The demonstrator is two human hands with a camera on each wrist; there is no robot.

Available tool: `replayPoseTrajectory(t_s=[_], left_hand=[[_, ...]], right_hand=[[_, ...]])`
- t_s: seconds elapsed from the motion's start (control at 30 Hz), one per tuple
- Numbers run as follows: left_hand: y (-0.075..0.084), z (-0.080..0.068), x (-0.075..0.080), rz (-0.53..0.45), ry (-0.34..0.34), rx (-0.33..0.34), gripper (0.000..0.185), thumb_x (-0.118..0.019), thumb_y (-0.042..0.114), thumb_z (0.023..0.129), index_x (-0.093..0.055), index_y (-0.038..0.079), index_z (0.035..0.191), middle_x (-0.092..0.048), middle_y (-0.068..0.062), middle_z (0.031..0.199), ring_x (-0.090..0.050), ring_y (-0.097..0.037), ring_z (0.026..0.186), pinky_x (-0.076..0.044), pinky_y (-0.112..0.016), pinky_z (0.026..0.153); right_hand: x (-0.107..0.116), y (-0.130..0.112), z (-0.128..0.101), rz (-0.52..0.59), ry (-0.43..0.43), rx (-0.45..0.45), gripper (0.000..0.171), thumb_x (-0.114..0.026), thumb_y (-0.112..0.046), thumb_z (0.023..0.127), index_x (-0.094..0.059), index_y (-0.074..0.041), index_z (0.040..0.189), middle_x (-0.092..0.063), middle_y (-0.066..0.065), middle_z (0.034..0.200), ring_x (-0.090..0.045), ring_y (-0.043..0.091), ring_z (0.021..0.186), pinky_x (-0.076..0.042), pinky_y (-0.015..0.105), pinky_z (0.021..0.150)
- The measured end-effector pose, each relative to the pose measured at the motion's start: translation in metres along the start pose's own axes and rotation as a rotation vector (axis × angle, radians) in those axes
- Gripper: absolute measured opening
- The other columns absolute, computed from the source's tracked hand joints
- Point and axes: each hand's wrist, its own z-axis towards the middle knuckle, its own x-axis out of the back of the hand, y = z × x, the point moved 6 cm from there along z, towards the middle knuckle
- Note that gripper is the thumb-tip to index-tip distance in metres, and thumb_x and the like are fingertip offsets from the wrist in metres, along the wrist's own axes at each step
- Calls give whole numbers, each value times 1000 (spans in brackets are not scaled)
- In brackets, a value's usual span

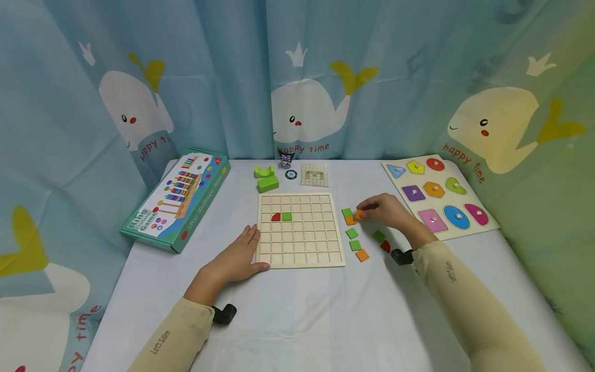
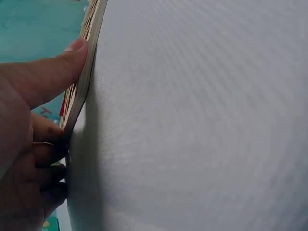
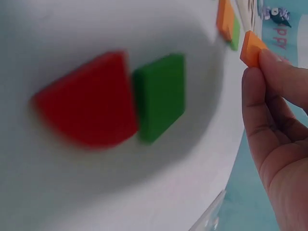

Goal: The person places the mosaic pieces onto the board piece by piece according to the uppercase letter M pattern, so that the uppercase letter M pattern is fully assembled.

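A pale wooden grid board [image 1: 302, 243] lies in the middle of the table, with a red quarter-round tile [image 1: 276, 217] and a green square tile [image 1: 286, 216] side by side in its upper left cells. My left hand [image 1: 234, 257] rests at the board's left edge; in the left wrist view the thumb [image 2: 72, 62] touches its rim. Right of the board, my right hand [image 1: 387, 211] pinches an orange square tile [image 3: 252, 49] between thumb and fingertips, above the table. Below that hand lie a green tile [image 3: 161, 96] and a red quarter-round tile [image 3: 91, 103].
Several loose green and orange tiles [image 1: 355, 245] lie right of the board. Behind it are green blocks [image 1: 267, 184], a small figurine [image 1: 285, 159], a round token [image 1: 291, 174] and a pattern card [image 1: 314, 175]. A game box [image 1: 176, 201] stands left, a shape puzzle [image 1: 413, 178] right.
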Motion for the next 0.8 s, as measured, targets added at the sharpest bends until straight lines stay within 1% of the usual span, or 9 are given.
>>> replayPoseTrajectory(t_s=[0.2,0.4,0.6,0.8], left_hand=[[0,0,-1,1,-1,16,98,-65,52,95,-17,-7,157,-10,-20,166,-5,-34,153,-18,-45,121],[0,1,-1,-5,3,13,98,-65,52,95,-17,-7,157,-9,-20,166,-5,-34,153,-18,-45,121],[0,0,0,0,-4,16,98,-65,52,95,-17,-7,157,-10,-20,166,-5,-34,153,-18,-44,121],[0,0,1,10,-4,15,98,-65,52,95,-17,-7,157,-10,-20,166,-6,-34,153,-18,-44,121]], right_hand=[[-8,-16,11,26,-12,40,18,-73,-12,93,-78,-4,108,-75,10,103,-65,27,99,-52,42,85],[-19,-31,18,44,-40,54,18,-73,-12,93,-78,-4,108,-75,9,102,-67,24,92,-55,39,82],[-31,-45,25,60,-66,53,18,-74,-12,93,-78,-5,108,-74,11,108,-67,24,95,-56,37,81],[-40,-60,29,70,-84,78,17,-75,-11,92,-78,-5,108,-73,13,111,-67,25,98,-56,37,82]])
